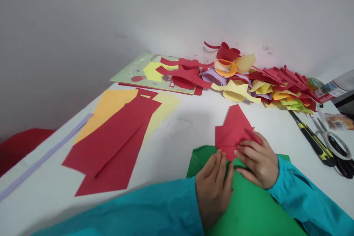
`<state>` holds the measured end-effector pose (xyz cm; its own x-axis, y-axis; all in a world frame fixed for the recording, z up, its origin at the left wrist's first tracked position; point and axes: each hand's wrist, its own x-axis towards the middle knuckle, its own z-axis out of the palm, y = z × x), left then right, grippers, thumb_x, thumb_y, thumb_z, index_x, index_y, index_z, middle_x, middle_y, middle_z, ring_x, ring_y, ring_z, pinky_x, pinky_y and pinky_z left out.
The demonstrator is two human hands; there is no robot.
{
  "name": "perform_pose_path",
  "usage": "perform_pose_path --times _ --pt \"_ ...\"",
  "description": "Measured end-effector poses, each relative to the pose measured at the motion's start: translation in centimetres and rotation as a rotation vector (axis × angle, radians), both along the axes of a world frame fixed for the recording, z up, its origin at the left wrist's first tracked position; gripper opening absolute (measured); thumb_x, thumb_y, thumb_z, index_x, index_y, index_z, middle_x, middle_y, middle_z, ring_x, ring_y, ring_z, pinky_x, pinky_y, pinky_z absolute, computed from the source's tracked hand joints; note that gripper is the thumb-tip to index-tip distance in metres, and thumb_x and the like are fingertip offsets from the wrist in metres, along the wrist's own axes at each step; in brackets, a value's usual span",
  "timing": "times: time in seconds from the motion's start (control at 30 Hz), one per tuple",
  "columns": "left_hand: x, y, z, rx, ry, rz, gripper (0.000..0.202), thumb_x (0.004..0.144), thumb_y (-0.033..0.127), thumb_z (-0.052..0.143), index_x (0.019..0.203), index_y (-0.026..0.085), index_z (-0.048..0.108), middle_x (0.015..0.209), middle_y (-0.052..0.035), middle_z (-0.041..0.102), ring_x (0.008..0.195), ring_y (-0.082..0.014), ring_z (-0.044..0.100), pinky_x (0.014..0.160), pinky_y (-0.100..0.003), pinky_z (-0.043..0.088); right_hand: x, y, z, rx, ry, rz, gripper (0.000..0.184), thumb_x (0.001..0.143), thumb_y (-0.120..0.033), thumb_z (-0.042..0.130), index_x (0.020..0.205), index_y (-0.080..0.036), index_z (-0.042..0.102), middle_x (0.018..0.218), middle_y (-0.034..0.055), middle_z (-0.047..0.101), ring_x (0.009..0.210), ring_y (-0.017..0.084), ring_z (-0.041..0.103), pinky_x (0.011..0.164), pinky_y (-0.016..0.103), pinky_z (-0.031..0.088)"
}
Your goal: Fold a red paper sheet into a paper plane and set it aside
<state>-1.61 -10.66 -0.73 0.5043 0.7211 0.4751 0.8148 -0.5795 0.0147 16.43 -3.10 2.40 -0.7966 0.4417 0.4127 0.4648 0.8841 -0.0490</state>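
A folded red paper piece (pixel 233 129) lies on the white table, partly over a green sheet (pixel 249 206). My right hand (pixel 258 164) presses flat on the red piece's lower right part, fingers stretched out to the left. My left hand (pixel 214 188) rests on the green sheet just below the red piece, fingers straight and together, fingertips touching its bottom edge. Both sleeves are teal.
Red and yellow paper sheets (pixel 116 140) lie at left. A heap of coloured paper scraps (pixel 249 81) and a green booklet (pixel 143 72) sit by the wall. A utility knife (pixel 312 136), scissors (pixel 341 158) and a tape roll (pixel 336 145) lie at right.
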Motion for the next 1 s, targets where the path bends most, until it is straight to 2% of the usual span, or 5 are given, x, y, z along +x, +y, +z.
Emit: perform_pose_path --times 0.07,0.3,0.47,0.73,1.0 --pt "0.0 0.0 0.1 0.008 -0.024 -0.026 0.037 0.081 0.028 0.044 0.110 0.007 0.054 0.115 -0.0200 0.056 0.116 -0.0323 0.045 0.094 -0.046 0.036 0.0 0.0 0.0 -0.001 0.005 -0.006 0.031 0.082 -0.037 0.051 0.102 -0.016 0.062 0.090 0.0060 0.066 0.096 0.024 0.054 0.100 0.058 0.025" --pt "-0.1 0.2 1.2 -0.243 0.019 0.060 0.055 0.076 0.044 0.052 0.122 0.016 0.045 0.127 -0.0185 0.046 0.121 -0.0361 0.037 0.093 -0.053 0.033 -0.1 -0.1 -0.2 -0.008 0.029 -0.011 0.030 0.082 -0.035 0.051 0.103 -0.016 0.062 0.091 0.0059 0.066 0.097 0.024 0.054 0.099 0.058 0.026" --pt "-0.4 0.4 1.8 -0.295 0.063 0.059 0.068 0.076 0.048 0.047 0.129 0.007 0.037 0.128 -0.0223 0.044 0.119 -0.0365 0.037 0.090 -0.055 0.032 0.0 -0.1 0.0 -0.010 0.004 -0.011 0.030 0.082 -0.034 0.050 0.104 -0.017 0.061 0.091 0.0057 0.066 0.096 0.023 0.054 0.099 0.058 0.025" --pt "-1.0 1.4 1.8 -0.252 0.029 -0.014 0.064 0.074 0.052 0.047 0.117 0.006 0.051 0.128 -0.0164 0.047 0.114 -0.0322 0.041 0.091 -0.045 0.033 -0.4 -0.4 -0.1 -0.029 -0.082 -0.072 0.042 0.082 -0.042 0.047 0.114 -0.015 0.056 0.087 0.0069 0.062 0.091 0.024 0.051 0.099 0.059 0.023" --pt "-1.1 1.9 2.2 -0.217 0.116 -0.069 0.064 0.074 0.053 0.048 0.113 0.002 0.053 0.125 -0.0217 0.048 0.107 -0.0330 0.047 0.091 -0.043 0.032 -1.1 -1.0 -0.4 -0.013 -0.125 -0.147 0.053 0.083 -0.050 0.042 0.118 -0.012 0.053 0.090 0.0093 0.061 0.091 0.026 0.049 0.099 0.059 0.022"
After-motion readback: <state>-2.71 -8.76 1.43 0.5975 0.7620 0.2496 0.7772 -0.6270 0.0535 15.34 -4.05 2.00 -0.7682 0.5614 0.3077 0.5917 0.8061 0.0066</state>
